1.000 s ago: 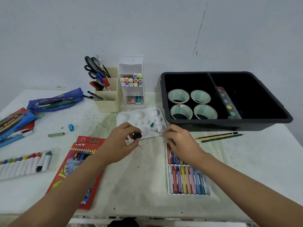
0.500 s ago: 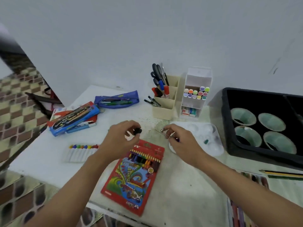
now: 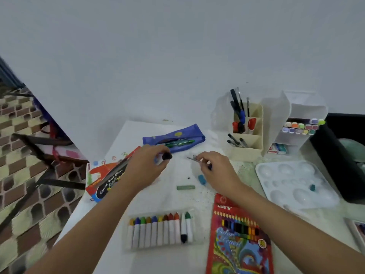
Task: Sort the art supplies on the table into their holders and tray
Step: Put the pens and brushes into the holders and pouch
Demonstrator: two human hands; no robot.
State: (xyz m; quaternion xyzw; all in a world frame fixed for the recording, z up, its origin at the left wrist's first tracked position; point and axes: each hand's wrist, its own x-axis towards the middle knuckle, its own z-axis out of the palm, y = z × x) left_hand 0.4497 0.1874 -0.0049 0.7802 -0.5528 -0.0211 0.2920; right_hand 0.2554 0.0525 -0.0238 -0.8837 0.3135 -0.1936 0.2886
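Observation:
My left hand (image 3: 147,165) pinches a small black cap (image 3: 167,156) above the white table. My right hand (image 3: 215,167) pinches a thin metal-tipped tool (image 3: 192,158), its tip pointing left toward the cap. Below the hands lie a green pastel stick (image 3: 185,187) and a small blue piece (image 3: 201,179). A blue pencil pouch (image 3: 173,140) lies behind the hands. The beige pen holder (image 3: 247,131) and the white marker holder (image 3: 300,127) stand at the back right, with the black tray (image 3: 339,161) at the far right edge.
A white paint palette (image 3: 294,182) lies right of my right hand. A clear case of crayons (image 3: 160,229) and a red colour pencil box (image 3: 240,240) sit near the front. Boxes (image 3: 106,175) hang at the table's left edge, with tiled floor beyond.
The view has swung left and both hands have travelled left across the table, away from the palette. The cap and the tool stay in my hands.

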